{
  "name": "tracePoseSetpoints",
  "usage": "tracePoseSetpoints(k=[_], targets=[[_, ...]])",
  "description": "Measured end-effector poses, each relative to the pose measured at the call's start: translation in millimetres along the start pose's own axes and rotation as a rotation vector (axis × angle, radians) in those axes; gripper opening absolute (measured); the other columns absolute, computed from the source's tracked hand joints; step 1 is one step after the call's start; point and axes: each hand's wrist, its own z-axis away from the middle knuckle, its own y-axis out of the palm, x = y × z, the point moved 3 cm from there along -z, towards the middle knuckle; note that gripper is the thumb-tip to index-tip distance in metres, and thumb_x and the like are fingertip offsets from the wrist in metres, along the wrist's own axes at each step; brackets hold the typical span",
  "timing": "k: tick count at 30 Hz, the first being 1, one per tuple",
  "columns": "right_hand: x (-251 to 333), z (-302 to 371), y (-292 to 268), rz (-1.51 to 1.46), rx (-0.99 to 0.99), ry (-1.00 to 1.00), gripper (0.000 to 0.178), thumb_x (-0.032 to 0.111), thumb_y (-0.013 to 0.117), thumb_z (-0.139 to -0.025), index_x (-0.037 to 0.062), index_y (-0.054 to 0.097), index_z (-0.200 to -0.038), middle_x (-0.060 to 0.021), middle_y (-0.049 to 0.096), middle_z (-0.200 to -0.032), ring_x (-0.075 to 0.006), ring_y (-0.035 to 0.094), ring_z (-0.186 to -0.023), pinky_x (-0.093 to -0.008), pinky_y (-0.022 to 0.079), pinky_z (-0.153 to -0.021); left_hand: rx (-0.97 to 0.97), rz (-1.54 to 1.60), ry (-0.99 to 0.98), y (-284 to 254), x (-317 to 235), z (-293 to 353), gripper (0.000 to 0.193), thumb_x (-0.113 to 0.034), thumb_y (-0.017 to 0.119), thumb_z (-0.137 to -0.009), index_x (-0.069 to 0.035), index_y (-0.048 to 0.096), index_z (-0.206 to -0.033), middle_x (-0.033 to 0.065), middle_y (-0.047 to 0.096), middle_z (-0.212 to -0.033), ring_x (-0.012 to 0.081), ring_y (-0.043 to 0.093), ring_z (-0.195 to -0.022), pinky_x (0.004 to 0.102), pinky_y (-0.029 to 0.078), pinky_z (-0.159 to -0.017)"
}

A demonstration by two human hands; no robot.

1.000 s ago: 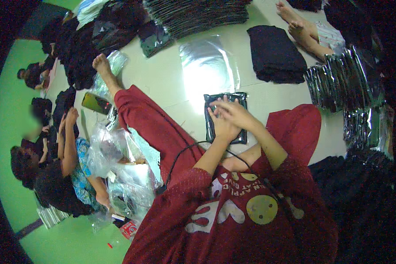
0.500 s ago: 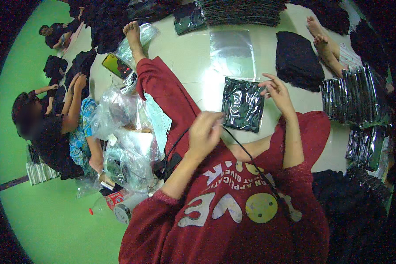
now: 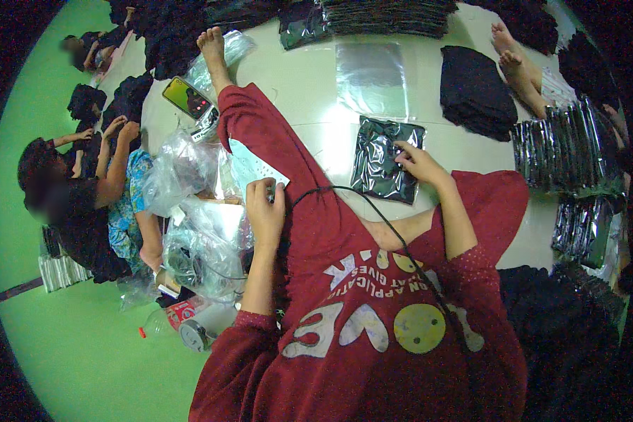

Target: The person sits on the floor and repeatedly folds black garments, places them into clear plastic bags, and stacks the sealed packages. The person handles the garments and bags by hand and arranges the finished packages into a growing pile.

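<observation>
A packet of folded black clothing in shiny clear plastic (image 3: 385, 176) lies on the pale floor between my legs. My right hand (image 3: 423, 169) rests over its right side, fingers apart on the plastic and not wrapped round it. On my left thigh is a pale blue sheet (image 3: 252, 165) with rows of small marks. The curled fingers of my left hand (image 3: 265, 211) grip its lower edge, and the hand hides part of it. A black cord (image 3: 373, 204) hangs across my lap.
Flat clear bags (image 3: 373, 77) lie beyond the packet, beside a black cloth stack (image 3: 477, 91). Packed bundles (image 3: 563, 151) stand at right. Crumpled plastic (image 3: 179, 176), a phone (image 3: 186, 98) and a bottle (image 3: 169, 321) are at left. A co-worker (image 3: 77, 204) sits far left.
My left hand has moved left from beside the packet to the pale blue sheet. My right hand has come down onto the packet from its upper right corner.
</observation>
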Motion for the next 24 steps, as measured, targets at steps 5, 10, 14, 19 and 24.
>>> tracePoseSetpoints(k=[5, 10, 14, 19, 24], targets=[[-5.9, -3.1, -1.5, -0.042, 0.000, 0.069, 0.041, 0.009, 0.051, -0.081, 0.0056, 0.043, -0.122, -0.0113, 0.061, -0.078, -0.0197, 0.059, -0.070, -0.0311, 0.046, -0.066, 0.041, -0.062, -0.022, 1.7, 0.7, -3.2, 0.021, -0.015, 0.065, -0.074, -0.001, 0.058, -0.088, 0.0149, 0.054, -0.087, 0.0292, 0.055, -0.078, 0.0361, 0.045, -0.067], [0.6, -1.9, -3.4, -0.032, -0.004, 0.077, 0.042, 0.005, 0.048, -0.081, 0.0045, 0.042, -0.123, -0.0101, 0.061, -0.080, -0.0175, 0.057, -0.067, -0.0297, 0.046, -0.065, 0.101, -0.108, -0.038, 1.1, -5.4, -6.8, 0.021, -0.019, 0.067, -0.072, -0.005, 0.061, -0.086, 0.0130, 0.055, -0.088, 0.0286, 0.056, -0.079, 0.0362, 0.045, -0.067], [3.8, -0.6, -5.2, -0.078, -0.001, 0.113, 0.043, 0.002, 0.046, -0.080, 0.0050, 0.041, -0.123, -0.0095, 0.061, -0.080, -0.0168, 0.057, -0.066, -0.0292, 0.047, -0.064, 0.113, -0.146, -0.032, 2.4, -6.1, -9.3, 0.020, -0.021, 0.066, -0.073, -0.006, 0.062, -0.085, 0.0106, 0.056, -0.088, 0.0284, 0.056, -0.080, 0.0370, 0.045, -0.068], [4.3, 1.8, -6.8, -0.089, -0.007, 0.110, 0.043, 0.003, 0.046, -0.080, 0.0051, 0.042, -0.123, -0.0096, 0.061, -0.078, -0.0180, 0.058, -0.065, -0.0292, 0.047, -0.063, 0.136, -0.199, -0.058, 6.0, -4.2, -12.2, 0.017, -0.022, 0.065, -0.073, -0.007, 0.063, -0.081, 0.0088, 0.057, -0.087, 0.0278, 0.056, -0.081, 0.0367, 0.045, -0.069], [3.6, 2.5, -8.2, -0.076, -0.015, 0.121, 0.042, 0.004, 0.045, -0.081, 0.0048, 0.041, -0.123, -0.0106, 0.062, -0.080, -0.0184, 0.058, -0.066, -0.0292, 0.047, -0.063, 0.158, -0.104, -0.106, 4.1, -4.3, -16.8, 0.015, -0.021, 0.063, -0.075, -0.007, 0.065, -0.077, 0.0098, 0.059, -0.084, 0.0268, 0.058, -0.074, 0.0359, 0.045, -0.066]])
